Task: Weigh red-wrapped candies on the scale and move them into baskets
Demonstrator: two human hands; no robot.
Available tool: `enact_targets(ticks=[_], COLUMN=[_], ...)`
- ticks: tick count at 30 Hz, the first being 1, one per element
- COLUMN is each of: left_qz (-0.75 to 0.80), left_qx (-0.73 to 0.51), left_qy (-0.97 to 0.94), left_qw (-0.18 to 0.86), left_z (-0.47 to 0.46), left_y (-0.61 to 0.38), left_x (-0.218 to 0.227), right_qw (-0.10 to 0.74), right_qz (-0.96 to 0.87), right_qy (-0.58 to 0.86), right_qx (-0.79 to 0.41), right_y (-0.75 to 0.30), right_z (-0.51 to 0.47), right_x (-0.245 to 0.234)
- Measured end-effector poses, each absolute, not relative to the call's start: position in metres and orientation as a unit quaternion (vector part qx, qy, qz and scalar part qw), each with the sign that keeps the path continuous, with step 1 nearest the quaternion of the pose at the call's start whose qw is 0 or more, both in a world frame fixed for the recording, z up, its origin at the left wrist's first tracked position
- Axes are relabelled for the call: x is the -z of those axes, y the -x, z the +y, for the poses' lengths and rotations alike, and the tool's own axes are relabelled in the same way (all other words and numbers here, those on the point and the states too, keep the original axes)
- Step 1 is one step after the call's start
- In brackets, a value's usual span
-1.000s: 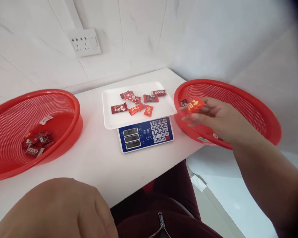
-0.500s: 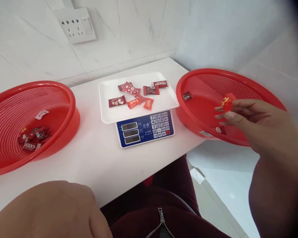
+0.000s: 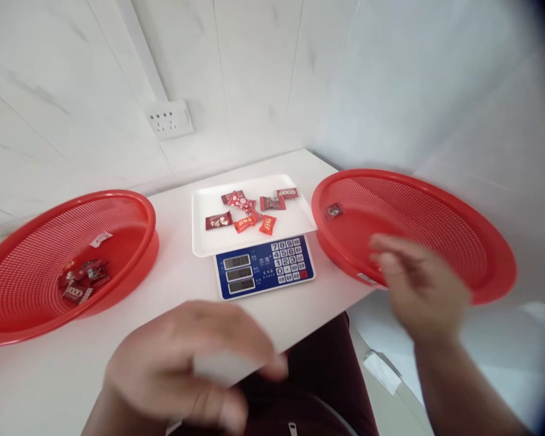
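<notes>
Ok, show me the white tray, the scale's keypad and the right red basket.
White tray (image 3: 209, 200): head view, bare surface near its left edge.
Scale keypad (image 3: 289, 261): head view, middle of the keys.
Right red basket (image 3: 418, 209): head view, mesh wall.

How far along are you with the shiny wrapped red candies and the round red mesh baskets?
Looks done: a small heap of wrapped candies lies in the red mesh basket on the view's left, and one wrapped candy in the red mesh basket on its right. In hand: your blurred right hand and left hand show no candy. Left to go: several wrapped candies on the white plastic tray atop the blue digital scale.
</notes>
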State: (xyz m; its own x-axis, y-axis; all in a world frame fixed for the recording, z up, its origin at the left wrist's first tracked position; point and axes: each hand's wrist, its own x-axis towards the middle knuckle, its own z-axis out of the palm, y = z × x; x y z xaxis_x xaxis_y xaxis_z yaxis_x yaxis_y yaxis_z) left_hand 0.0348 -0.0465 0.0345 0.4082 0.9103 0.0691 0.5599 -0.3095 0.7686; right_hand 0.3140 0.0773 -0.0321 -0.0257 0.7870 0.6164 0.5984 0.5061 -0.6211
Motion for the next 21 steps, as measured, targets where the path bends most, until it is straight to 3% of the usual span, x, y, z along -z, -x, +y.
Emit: enact_targets(ticks=[6,11,21], left_qz=[0.697,0.743,0.730], left_qx=[-0.229,-0.139,-0.123], left_qy=[-0.679,-0.644,-0.669], left_qw=[0.037,0.118,0.063], left_z=[0.027,0.069,0.133], left_y=[-0.026,-0.004,-0.040], left_x=[-0.009,0.020,0.017], right_qw=[0.354,0.270,0.278], right_qz=[-0.806,-0.768,-0.794], right_qy=[0.337,0.332,0.283], right_qx=[-0.333,-0.476,-0.461], right_y=[-0.274,-0.265,-0.269], right_z=[0.047,0.038,0.043], right_x=[0.104,0.137,0.146])
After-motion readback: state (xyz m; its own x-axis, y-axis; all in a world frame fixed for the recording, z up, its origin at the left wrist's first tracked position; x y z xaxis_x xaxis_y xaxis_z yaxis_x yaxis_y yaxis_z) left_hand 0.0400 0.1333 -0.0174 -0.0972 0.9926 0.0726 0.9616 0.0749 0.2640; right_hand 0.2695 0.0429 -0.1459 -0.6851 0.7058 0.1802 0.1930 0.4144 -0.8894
